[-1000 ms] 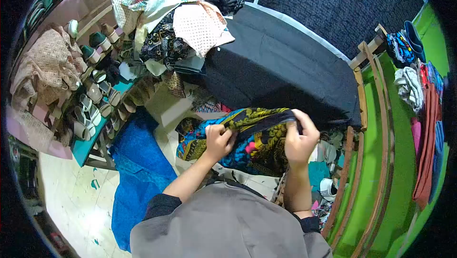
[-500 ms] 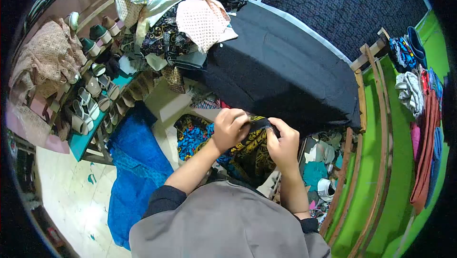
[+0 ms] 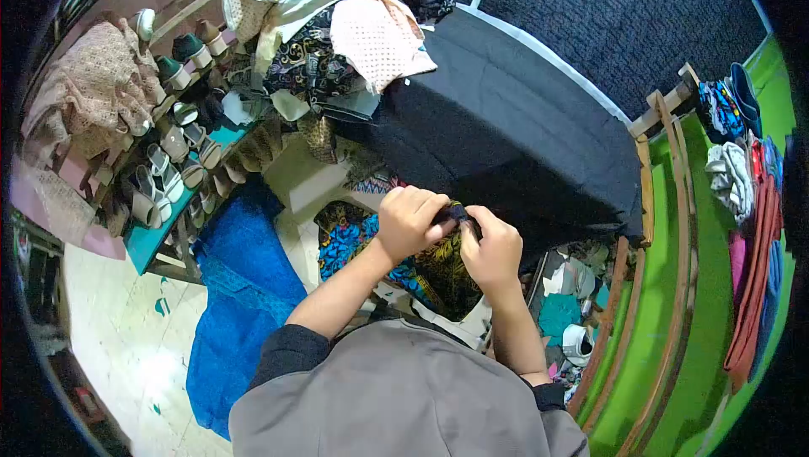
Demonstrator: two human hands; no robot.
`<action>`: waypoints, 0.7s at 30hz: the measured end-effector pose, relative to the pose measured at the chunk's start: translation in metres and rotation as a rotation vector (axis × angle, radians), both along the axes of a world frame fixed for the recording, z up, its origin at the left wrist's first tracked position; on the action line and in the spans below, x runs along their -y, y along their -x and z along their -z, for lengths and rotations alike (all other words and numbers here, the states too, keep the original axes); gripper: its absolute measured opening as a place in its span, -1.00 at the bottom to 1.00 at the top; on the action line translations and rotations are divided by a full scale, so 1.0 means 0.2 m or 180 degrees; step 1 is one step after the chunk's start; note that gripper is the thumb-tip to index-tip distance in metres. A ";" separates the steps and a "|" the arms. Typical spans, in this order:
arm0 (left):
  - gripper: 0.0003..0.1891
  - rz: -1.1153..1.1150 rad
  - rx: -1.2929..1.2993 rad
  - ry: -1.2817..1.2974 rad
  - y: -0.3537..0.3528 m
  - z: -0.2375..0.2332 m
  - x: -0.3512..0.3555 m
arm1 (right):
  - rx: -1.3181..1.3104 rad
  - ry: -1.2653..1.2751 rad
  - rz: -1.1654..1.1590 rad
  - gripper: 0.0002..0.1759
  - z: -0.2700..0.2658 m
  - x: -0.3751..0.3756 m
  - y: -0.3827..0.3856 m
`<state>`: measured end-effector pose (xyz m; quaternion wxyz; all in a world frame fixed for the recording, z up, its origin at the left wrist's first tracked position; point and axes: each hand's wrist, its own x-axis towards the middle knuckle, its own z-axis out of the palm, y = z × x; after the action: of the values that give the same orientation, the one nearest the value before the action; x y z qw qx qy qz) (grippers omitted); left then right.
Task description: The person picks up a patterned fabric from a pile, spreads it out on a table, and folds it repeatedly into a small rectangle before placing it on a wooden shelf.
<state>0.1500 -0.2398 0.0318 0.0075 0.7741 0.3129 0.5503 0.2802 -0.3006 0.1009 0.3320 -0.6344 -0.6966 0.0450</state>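
Both hands hold a black-and-yellow patterned cloth (image 3: 452, 278) in front of my chest. My left hand (image 3: 410, 223) is closed, its fingers curled over the cloth's black upper edge. Close by on the other side, my right hand (image 3: 491, 248) pinches the same edge between thumb and fingers. A short dark, bunched stretch of cloth shows between the two hands. Below, the yellow-patterned part hangs down. Blue floral cloth with red spots (image 3: 339, 248) lies just left of it, partly hidden by my left forearm.
A table covered in black cloth (image 3: 506, 112) stands ahead, with piled garments (image 3: 375, 40) on its left end. Shoes sit on a teal rack (image 3: 145, 242) at left, beside hanging blue fabric (image 3: 240, 305). At right are fabric scraps (image 3: 560, 314) and a wooden rail (image 3: 674, 288).
My hands have drawn closer together, and the black edge between them is now bunched rather than stretched out. The view has shifted slightly.
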 end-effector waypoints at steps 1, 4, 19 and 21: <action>-0.75 0.0016 -0.0052 0.0101 0.00 0.00 0.00 | 0.0037 0.0056 0.0017 -0.85 0.00 0.00 0.00; -0.74 -0.0032 -0.0023 0.0175 -0.01 0.00 0.02 | 0.0108 0.0164 0.0071 -0.85 0.02 -0.01 0.01; -0.87 0.0487 -0.0224 0.0337 0.17 0.21 0.03 | -0.0257 -0.0050 0.0244 -0.87 0.00 -0.02 -0.06; -0.87 0.0448 -0.0030 0.0530 0.12 0.23 0.06 | -0.0298 0.0014 0.0254 -0.87 -0.02 -0.01 -0.04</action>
<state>0.1269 -0.2511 -0.0142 0.1090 0.7934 0.3024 0.5169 0.2887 -0.2983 0.1043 0.3644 -0.6596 -0.6543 0.0630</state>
